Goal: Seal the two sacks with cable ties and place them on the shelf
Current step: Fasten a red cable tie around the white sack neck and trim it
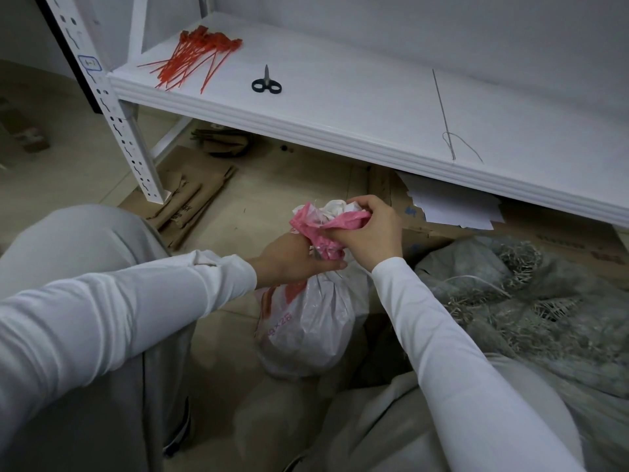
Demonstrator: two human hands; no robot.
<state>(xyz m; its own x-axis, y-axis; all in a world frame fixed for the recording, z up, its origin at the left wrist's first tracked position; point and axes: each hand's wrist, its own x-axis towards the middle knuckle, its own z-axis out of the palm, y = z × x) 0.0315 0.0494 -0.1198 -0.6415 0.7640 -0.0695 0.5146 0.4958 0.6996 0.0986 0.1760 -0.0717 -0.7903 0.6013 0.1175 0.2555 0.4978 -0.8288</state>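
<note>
My left hand (296,258) clamps the gathered neck of the white sack (306,325); my right hand (369,229) grips its pink-and-white mouth bunched above. The sack stands on the floor between my knees, pink print partly legible as "×25". A grey sack (531,301) slumps just right of it. Beyond, the white shelf (340,131) edge runs diagonally, with bare room mid-board. Farther back on it lie black-handled scissors (266,84) and red cable ties (194,57).

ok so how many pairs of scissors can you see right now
1. The black-handled scissors lie on the white shelf, just right of the red cable ties. More could be hidden below the shelf.
</note>
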